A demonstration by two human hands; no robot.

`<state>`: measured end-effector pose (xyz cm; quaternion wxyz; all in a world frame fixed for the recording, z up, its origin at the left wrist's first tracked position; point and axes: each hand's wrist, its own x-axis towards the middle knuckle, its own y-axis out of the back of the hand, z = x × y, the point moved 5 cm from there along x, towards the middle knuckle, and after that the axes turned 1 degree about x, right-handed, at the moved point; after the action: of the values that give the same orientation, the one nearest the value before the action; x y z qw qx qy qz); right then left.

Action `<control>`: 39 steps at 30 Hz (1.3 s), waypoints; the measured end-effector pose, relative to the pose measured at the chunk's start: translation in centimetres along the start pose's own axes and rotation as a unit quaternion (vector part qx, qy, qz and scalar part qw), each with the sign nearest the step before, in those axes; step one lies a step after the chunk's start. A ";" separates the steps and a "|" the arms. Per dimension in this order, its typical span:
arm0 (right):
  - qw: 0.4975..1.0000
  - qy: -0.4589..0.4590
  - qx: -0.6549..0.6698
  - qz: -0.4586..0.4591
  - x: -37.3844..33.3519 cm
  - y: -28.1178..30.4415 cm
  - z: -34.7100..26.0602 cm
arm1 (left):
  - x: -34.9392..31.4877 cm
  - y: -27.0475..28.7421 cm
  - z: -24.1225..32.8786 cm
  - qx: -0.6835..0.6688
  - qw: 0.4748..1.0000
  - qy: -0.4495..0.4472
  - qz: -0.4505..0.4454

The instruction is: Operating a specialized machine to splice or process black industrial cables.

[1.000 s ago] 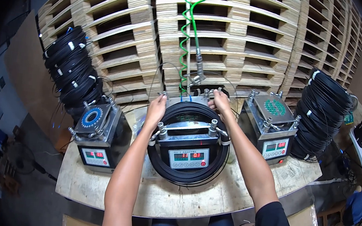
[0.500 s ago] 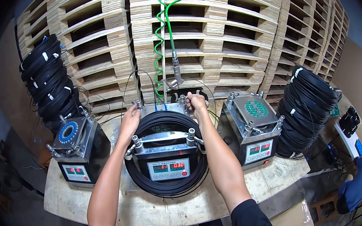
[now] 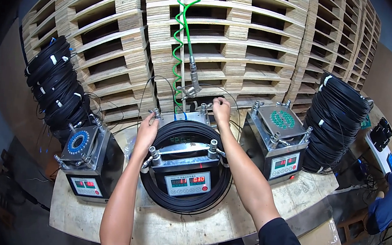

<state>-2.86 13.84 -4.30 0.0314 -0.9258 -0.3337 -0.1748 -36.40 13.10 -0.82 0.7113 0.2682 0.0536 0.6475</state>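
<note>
A square metal machine (image 3: 186,165) with a red-lit display stands in front of me, and a thick coil of black cable (image 3: 182,205) rings it. My left hand (image 3: 148,131) is at its far left corner, fingers bent in beside a knobbed metal post (image 3: 157,113). What those fingers grip is hidden. At the far right corner my right hand (image 3: 221,110) is closed with curled fingers, just right of another knobbed post (image 3: 203,108). Anything in its pinch is too small to make out.
Similar machines flank the middle one: one with a blue ring (image 3: 78,142), one with a green-dotted plate (image 3: 281,119). Stacks of black cable coils (image 3: 59,84) (image 3: 336,125) rise at both sides. A green spiral air hose (image 3: 181,39) hangs before wooden pallets (image 3: 266,48). At far right is another person's sleeve (image 3: 388,200).
The whole view has shifted slightly right. My right hand has moved a little up and away from the far right post; my left hand stays at the far left corner.
</note>
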 end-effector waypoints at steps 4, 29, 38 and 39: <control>0.971 0.087 -0.201 -0.098 -6.2 -4.4 -8.6 | -0.7 3.6 -2.0 0.020 0.999 0.027 0.024; 0.947 0.158 -0.148 -0.236 -9.7 0.9 -9.8 | -5.5 7.4 9.3 -0.026 0.913 -0.324 0.246; 0.954 0.116 -0.140 -0.238 -9.1 0.6 -8.2 | 6.2 0.0 -9.4 -0.452 0.842 0.256 -0.148; 0.955 0.107 -0.128 -0.244 -9.5 0.3 -8.5 | 6.9 0.0 -10.4 -0.495 0.833 0.190 -0.160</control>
<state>-12.08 6.36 0.40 -0.0958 -0.7881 -0.5194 -0.3162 -39.76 22.89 -7.75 0.8183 -0.2606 -0.0980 0.5029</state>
